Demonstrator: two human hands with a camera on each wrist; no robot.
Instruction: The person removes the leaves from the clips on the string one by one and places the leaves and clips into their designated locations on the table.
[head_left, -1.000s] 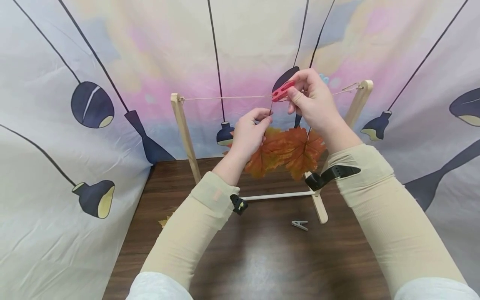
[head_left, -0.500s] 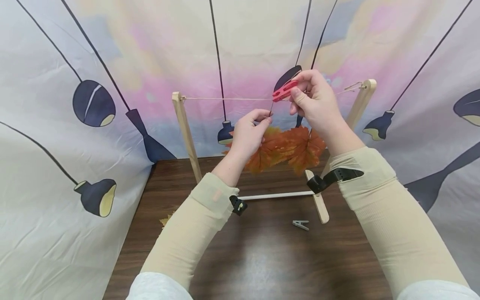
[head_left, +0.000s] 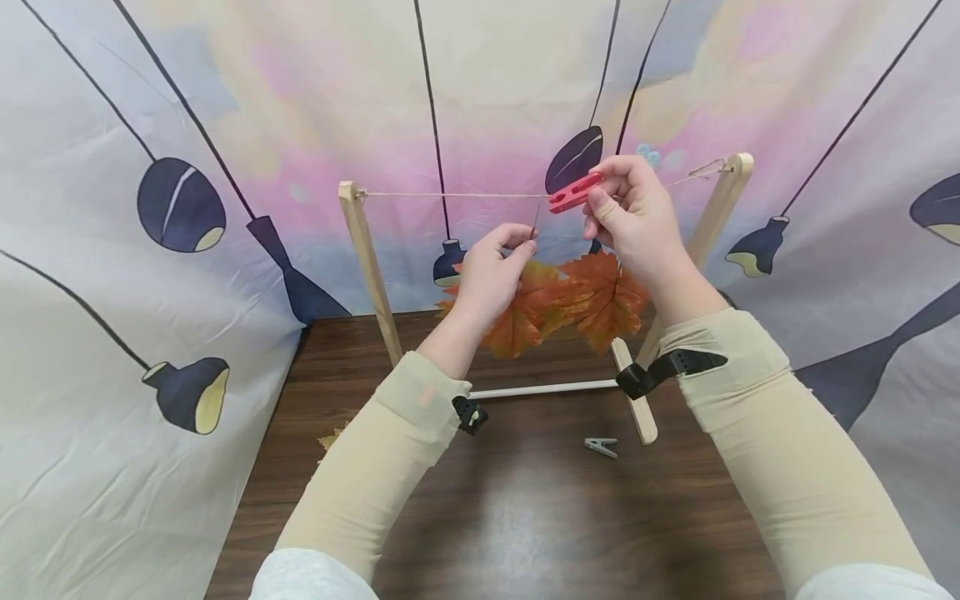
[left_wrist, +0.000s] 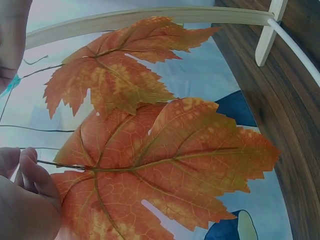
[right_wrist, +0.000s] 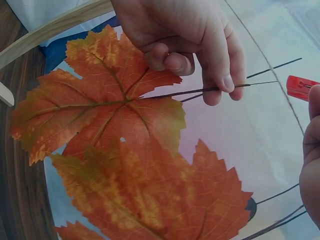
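Note:
My left hand (head_left: 491, 271) pinches the dark stem (right_wrist: 215, 89) of an orange artificial maple leaf (left_wrist: 165, 165) between thumb and fingers. The stem's thin end reaches the string (head_left: 450, 196), and the leaf hangs below it. To the right, my right hand (head_left: 637, 217) pinches a red clothespin (head_left: 573, 193) at its rear, its nose pointing left. In the right wrist view the clothespin's nose is just across the string from the stem's tip, with a small gap. A second orange maple leaf (head_left: 606, 300) hangs beside the first, partly overlapping it.
The string runs between two wooden posts (head_left: 367, 267), joined low down by a white rod (head_left: 547, 389). A light-blue clip (head_left: 647, 155) shows behind the right hand. On the brown table lie a grey clothespin (head_left: 601, 447) and a yellowish leaf (head_left: 330, 439), partly behind the left sleeve.
The right hand has lowered a little with the red clothespin, which now lies flatter. My left hand has shifted slightly left and down with the stem, widening the gap to the clothespin.

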